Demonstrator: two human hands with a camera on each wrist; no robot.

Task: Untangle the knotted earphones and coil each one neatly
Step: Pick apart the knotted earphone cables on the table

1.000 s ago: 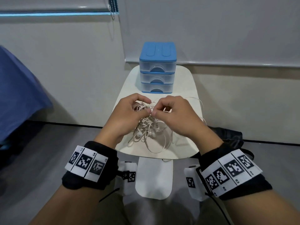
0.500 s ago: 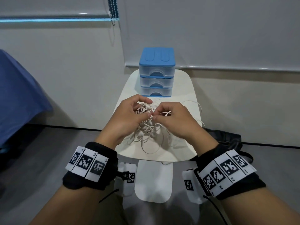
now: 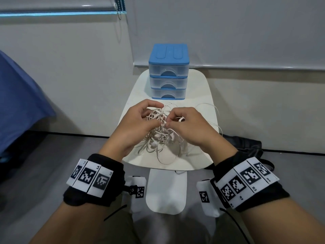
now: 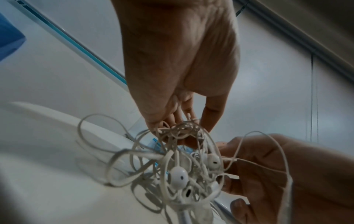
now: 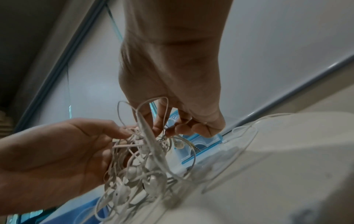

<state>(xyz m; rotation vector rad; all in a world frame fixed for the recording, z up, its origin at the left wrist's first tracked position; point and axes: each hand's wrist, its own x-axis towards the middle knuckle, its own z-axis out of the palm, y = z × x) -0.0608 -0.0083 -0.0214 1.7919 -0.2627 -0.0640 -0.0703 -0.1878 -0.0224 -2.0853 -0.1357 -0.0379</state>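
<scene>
A knotted bundle of white earphones (image 3: 159, 131) is lifted partly off the small white table (image 3: 202, 88), its lower loops trailing on the top. My left hand (image 3: 140, 120) pinches the top of the knot (image 4: 184, 130) with thumb and fingers. My right hand (image 3: 190, 125) pinches cables on the knot's right side (image 5: 164, 131). Several earbuds (image 4: 178, 177) dangle in the middle of the tangle. One thin cable loop (image 3: 211, 110) arcs out to the right over the table.
A blue-topped three-drawer plastic organiser (image 3: 168, 73) stands at the table's far end. A black bag (image 3: 246, 143) lies on the floor to the right, blue cloth (image 3: 21, 103) to the left. The wall is close behind the table.
Both hands stay pinched on the knot, working it with small finger shifts. The bundle hangs slightly differently; the head view has tilted a little.
</scene>
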